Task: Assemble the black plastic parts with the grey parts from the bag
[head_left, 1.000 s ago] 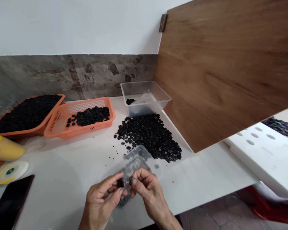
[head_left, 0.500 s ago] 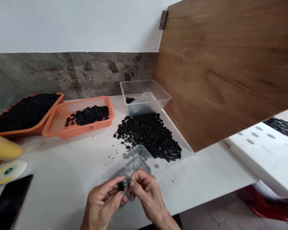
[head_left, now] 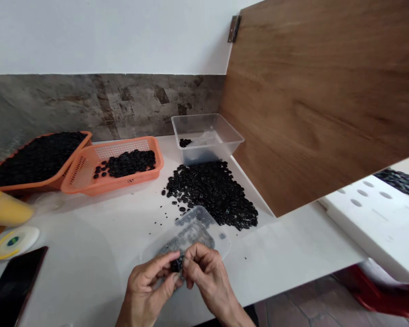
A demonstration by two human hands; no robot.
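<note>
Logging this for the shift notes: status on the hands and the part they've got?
Left hand and right hand both pinched on one small black part. Held above clear lid. Black pile beyond, apart.

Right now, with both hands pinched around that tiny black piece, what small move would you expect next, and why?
Probably a light squeeze to press the parts together. The left hand and right hand meet fingertip to fingertip on a small black round plastic piece, held just above the shallow clear plastic tray. What the right grip adds is too small to tell.
</note>
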